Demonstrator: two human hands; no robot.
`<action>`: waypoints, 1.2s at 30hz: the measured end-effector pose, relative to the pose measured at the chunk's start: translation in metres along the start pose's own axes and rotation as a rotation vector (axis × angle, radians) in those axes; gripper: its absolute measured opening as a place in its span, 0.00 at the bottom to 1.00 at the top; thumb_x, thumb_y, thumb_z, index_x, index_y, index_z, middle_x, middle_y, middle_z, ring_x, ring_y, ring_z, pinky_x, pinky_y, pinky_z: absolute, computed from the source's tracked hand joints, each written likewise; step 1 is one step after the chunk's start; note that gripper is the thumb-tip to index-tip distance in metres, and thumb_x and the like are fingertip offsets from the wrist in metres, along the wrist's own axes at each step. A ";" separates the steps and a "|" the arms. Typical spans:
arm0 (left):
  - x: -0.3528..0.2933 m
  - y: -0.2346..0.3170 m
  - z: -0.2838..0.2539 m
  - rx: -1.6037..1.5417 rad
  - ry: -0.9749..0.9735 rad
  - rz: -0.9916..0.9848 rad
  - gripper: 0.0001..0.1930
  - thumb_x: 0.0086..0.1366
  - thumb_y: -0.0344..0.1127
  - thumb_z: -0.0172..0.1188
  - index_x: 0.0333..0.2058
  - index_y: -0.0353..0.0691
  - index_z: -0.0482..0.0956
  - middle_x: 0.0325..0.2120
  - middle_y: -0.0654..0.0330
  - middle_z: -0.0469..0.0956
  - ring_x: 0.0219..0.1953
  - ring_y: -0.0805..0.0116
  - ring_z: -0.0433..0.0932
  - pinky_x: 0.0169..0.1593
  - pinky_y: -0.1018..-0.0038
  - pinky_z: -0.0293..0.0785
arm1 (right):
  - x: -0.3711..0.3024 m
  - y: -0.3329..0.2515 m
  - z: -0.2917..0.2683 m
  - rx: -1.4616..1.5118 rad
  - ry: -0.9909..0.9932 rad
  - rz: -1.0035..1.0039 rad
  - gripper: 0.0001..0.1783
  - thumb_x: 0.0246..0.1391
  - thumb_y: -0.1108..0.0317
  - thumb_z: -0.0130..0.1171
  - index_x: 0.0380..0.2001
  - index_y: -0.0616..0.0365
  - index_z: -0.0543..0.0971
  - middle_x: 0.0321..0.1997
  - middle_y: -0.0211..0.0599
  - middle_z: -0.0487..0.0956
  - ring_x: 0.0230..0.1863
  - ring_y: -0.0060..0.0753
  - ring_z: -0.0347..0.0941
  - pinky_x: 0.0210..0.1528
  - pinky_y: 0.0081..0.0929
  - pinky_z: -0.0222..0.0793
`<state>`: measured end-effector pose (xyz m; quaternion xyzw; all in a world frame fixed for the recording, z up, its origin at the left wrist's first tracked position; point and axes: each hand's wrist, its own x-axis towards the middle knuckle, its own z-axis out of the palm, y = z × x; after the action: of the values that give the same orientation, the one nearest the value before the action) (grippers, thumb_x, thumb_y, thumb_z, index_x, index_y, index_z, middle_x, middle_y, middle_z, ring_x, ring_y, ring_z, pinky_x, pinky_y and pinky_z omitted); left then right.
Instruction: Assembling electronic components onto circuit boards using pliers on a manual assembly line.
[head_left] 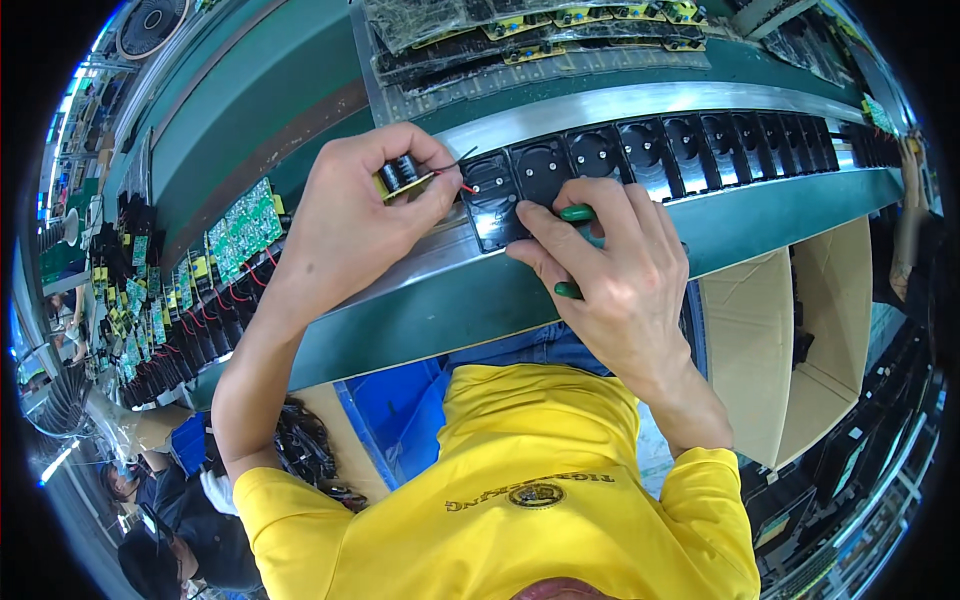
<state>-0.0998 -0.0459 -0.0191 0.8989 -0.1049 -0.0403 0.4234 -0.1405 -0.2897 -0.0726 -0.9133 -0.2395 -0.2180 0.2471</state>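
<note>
Gripping a green-handled tool [577, 213], your right hand [610, 270] steadies the near socket [495, 200] at the row's left end; farther left, your left hand [350, 215] pinches a wired coil [400, 175] beside it. Tugging could snap the thin red lead [466, 186].

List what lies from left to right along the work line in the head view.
Green circuit boards on black housings → left hand pinching a small yellow-and-black part with red wire → black round-recessed socket module → right hand holding a green-handled tool → row of black socket modules → open cardboard box.
</note>
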 end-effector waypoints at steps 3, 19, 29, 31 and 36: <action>0.001 0.002 0.001 -0.007 -0.007 -0.042 0.04 0.69 0.27 0.72 0.39 0.31 0.88 0.34 0.62 0.90 0.34 0.70 0.81 0.44 0.74 0.80 | -0.001 0.001 0.002 0.005 0.002 0.005 0.14 0.54 0.63 0.85 0.44 0.48 0.96 0.50 0.29 0.83 0.42 0.31 0.76 0.43 0.31 0.77; 0.000 -0.003 0.005 0.133 0.044 0.074 0.04 0.67 0.26 0.73 0.39 0.33 0.88 0.32 0.65 0.88 0.32 0.75 0.78 0.41 0.78 0.76 | -0.002 0.003 0.003 0.019 0.001 0.001 0.15 0.53 0.63 0.86 0.44 0.49 0.96 0.50 0.29 0.83 0.42 0.31 0.75 0.43 0.30 0.77; -0.001 0.003 0.005 0.105 0.053 0.031 0.05 0.63 0.25 0.73 0.37 0.33 0.89 0.33 0.59 0.91 0.31 0.66 0.82 0.41 0.73 0.80 | -0.001 0.004 0.004 0.024 0.007 -0.006 0.15 0.53 0.64 0.86 0.44 0.48 0.96 0.49 0.29 0.83 0.41 0.30 0.75 0.42 0.29 0.76; 0.000 0.000 0.006 0.126 0.063 0.062 0.05 0.63 0.25 0.73 0.37 0.33 0.89 0.33 0.59 0.91 0.31 0.66 0.82 0.40 0.73 0.80 | -0.001 0.004 0.004 0.021 0.005 -0.006 0.14 0.53 0.64 0.86 0.44 0.48 0.96 0.49 0.29 0.82 0.41 0.30 0.74 0.42 0.29 0.76; -0.001 0.001 0.007 0.124 0.067 0.052 0.04 0.63 0.25 0.73 0.37 0.33 0.89 0.33 0.60 0.91 0.31 0.66 0.82 0.40 0.73 0.80 | -0.001 0.005 0.004 0.022 0.008 -0.006 0.14 0.53 0.64 0.86 0.44 0.49 0.96 0.49 0.29 0.82 0.40 0.30 0.74 0.41 0.29 0.75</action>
<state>-0.1019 -0.0523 -0.0227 0.9212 -0.1160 0.0074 0.3713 -0.1375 -0.2916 -0.0776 -0.9087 -0.2439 -0.2200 0.2576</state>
